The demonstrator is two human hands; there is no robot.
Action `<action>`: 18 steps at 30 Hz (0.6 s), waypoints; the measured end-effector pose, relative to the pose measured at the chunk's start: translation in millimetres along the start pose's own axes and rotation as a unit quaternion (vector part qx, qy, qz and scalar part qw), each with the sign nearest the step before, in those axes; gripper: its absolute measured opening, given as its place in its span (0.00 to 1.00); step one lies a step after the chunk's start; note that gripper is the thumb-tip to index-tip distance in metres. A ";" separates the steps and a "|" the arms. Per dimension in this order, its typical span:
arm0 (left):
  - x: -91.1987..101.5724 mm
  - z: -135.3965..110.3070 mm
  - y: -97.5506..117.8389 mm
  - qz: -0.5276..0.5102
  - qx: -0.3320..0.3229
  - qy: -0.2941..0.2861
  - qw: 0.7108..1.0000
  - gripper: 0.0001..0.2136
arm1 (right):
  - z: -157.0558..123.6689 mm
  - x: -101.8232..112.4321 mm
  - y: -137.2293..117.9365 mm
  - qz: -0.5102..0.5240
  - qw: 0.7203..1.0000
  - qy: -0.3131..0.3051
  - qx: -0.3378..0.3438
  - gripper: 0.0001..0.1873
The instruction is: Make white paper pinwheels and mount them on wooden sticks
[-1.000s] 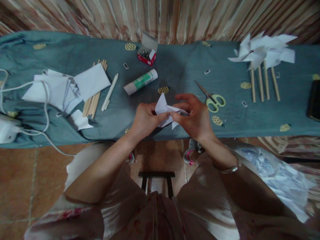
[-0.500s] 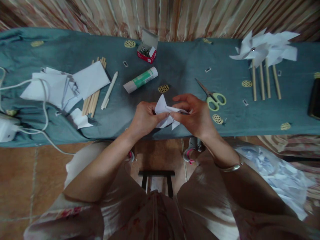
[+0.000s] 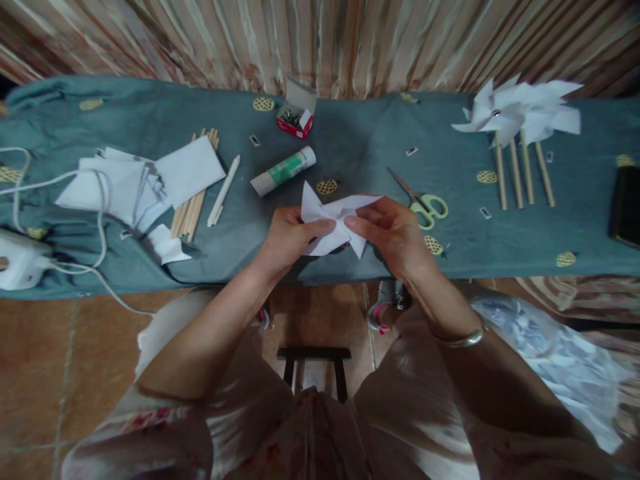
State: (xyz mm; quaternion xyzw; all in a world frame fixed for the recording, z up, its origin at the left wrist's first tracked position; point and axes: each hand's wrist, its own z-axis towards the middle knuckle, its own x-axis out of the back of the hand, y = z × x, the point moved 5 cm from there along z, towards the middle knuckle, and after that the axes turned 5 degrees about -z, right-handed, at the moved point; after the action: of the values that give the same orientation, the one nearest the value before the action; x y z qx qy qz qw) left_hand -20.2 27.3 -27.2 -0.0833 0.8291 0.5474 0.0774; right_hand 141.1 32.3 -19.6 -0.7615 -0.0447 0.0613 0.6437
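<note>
1 paper pinwheel (image 3: pixel 341 233) between fingers (image 3: pixel 369 230)

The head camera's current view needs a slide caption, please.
Left hand and right hand hold folded white paper, with scissors and pinwheels nearby.

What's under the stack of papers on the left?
Wooden sticks: their ends show beyond two edges of the papers. Their middles are covered, as is anything else lying beneath, so I can't count them.

On the cloth-covered table (image 3: pixel 355 143) lie a red box (image 3: pixel 295 127), a tube (image 3: pixel 283 171) and scissors (image 3: pixel 415 198). At left lie a pen (image 3: pixel 224 191), sticks (image 3: pixel 187 212) and papers (image 3: pixel 187 172); at right, pinwheels (image 3: pixel 510 113)
</note>
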 end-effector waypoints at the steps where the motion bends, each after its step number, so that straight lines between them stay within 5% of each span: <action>1: -0.9 -0.2 0.1 -0.008 0.002 -0.001 1.000 0.07 | -0.1 -0.8 -0.1 0.007 1.000 -0.003 -0.004 0.23; 18: -6.8 -3.4 0.9 -0.020 -0.003 -0.011 1.000 0.06 | -2.3 -5.0 0.5 -0.018 0.998 0.005 -0.053 0.15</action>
State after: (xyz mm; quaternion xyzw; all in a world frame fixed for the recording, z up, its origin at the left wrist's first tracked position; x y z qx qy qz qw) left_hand -13.9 24.9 -23.7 -0.0944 0.8245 0.5493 0.0973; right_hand 136.5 29.3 -19.5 -0.7941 -0.0585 0.0437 0.6034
